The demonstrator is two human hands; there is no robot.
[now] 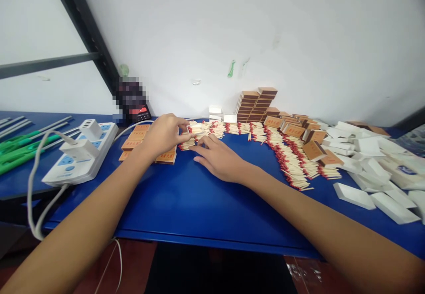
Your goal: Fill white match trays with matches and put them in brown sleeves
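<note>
My left hand [166, 135] reaches over the row of loose matches, its thumb and fingers closed around a small white matchbox tray [195, 128]. Close by on its right, my right hand [222, 159] has its fingers stretched toward the red-tipped matches [187, 144], thumb apart, holding nothing that I can see. Whether its fingertips touch the matches is hard to tell. Orange-brown matchboxes [166, 157] lie stacked beneath and beside my left wrist. More matches [288, 163] spread along the back and right of the blue table [199, 205].
Brown matchboxes [249, 107] stand piled against the wall, with more boxes [294, 130] to their right. White trays [355, 195] heap up at the far right. A power strip [83, 161] with a cable sits at left, beside green-handled rods [20, 156].
</note>
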